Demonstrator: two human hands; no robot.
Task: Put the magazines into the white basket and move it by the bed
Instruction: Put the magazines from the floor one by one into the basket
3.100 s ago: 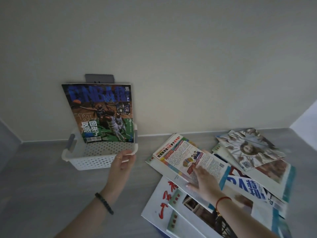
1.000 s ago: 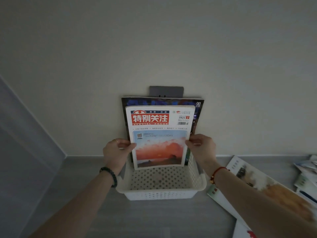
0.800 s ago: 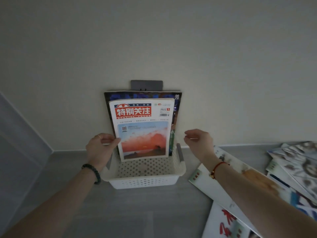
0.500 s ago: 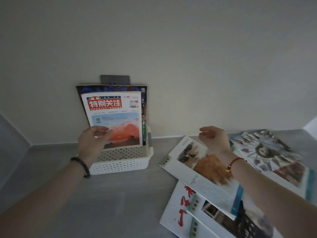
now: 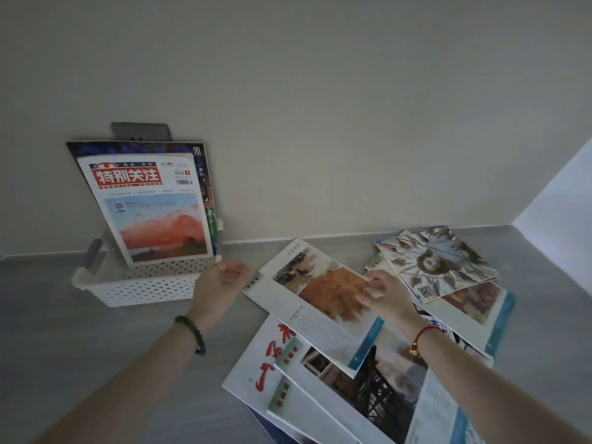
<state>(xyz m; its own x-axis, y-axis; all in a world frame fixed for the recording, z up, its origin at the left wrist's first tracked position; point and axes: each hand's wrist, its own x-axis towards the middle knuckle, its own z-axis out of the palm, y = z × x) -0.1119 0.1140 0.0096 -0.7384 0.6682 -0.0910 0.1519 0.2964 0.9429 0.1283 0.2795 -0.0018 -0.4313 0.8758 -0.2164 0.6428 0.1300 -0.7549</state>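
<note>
We find bare floor (image 5: 80, 363) at lower left, open right up to the basket (image 5: 144, 290). Two upright magazines (image 5: 153, 213) fill its back; its front lies free from above. The pile (image 5: 336, 363) covers the lower right; the wall (image 5: 320, 123) closes the top.

Grey floor (image 5: 64, 347) below me: white basket (image 5: 144, 290) left, magazines (image 5: 320, 331) fanned out overlapping just right of it.

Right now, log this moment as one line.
white perforated plastic basket: two magazines leaning inside | left hand: beside basket, empty | right hand: fingers touch orange-photo magazine | other magazines: scattered
</note>
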